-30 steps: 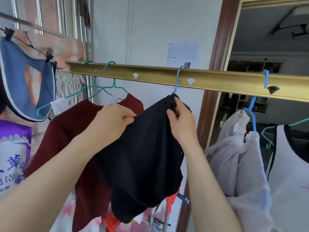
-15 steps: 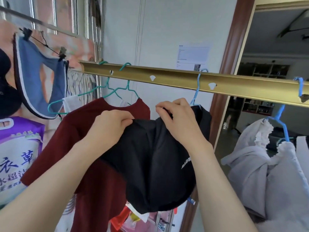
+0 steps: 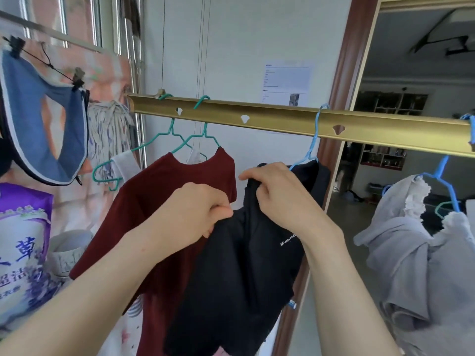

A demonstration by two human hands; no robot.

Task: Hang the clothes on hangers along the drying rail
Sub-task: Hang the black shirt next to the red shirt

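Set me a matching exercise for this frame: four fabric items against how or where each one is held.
Items:
1. dark red T-shirt
2. black garment
3. grey garment
4. blue fabric piece

States:
A. held by clips at far left
B. on a green hanger
C. gripped by left hand and right hand
D. on a blue hanger at far right

Pairs: 1-B; 2-C; 3-D; 4-A

The black garment (image 3: pixel 244 265) hides most of the blue hanger (image 3: pixel 313 142), and the wall notice (image 3: pixel 288 80) is too small to read.
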